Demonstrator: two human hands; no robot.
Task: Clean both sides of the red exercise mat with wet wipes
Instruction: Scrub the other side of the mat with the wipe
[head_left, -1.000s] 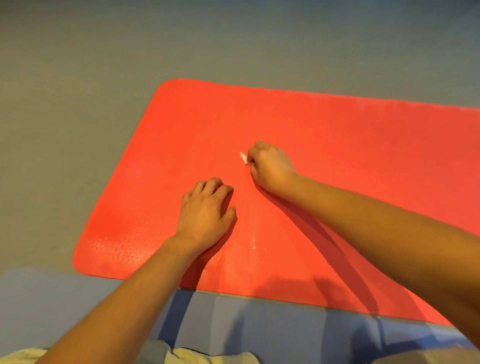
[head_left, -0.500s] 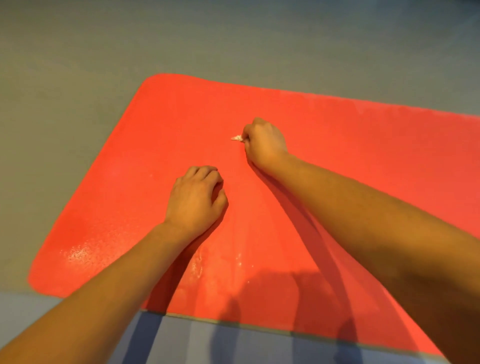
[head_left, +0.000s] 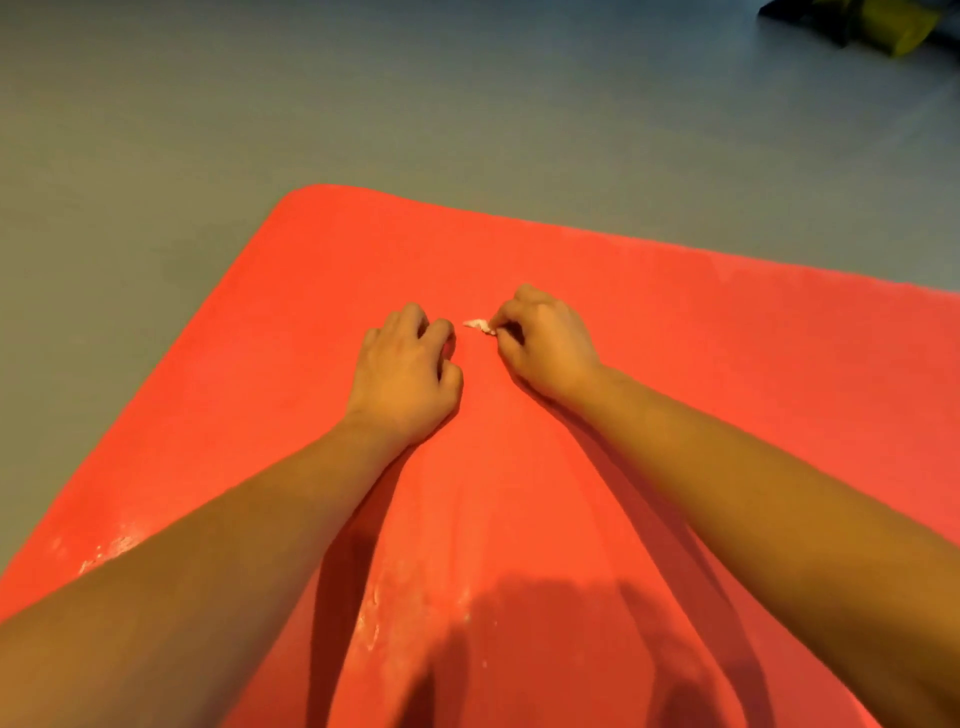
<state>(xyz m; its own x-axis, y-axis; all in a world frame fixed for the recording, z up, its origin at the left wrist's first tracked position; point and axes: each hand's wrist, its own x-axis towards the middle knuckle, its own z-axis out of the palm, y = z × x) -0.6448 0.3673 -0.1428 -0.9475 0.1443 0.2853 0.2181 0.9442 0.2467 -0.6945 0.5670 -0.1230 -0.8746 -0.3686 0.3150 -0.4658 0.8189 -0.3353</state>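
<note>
We have the red mat (head_left: 675, 389) lying flat on the grey floor (head_left: 208, 130), its rounded far-left corner in view. Near its middle, our right grip (head_left: 545, 348) pinches a small white wet wipe (head_left: 478, 326) at the fingertips, low against the mat. Just beside it, our left grip (head_left: 402, 374) rests on the mat, fingers curled under, holding nothing. Pale wet streaks (head_left: 371, 618) show nearer us. A dark and yellow object (head_left: 872, 23) lies on the floor, well apart.
</note>
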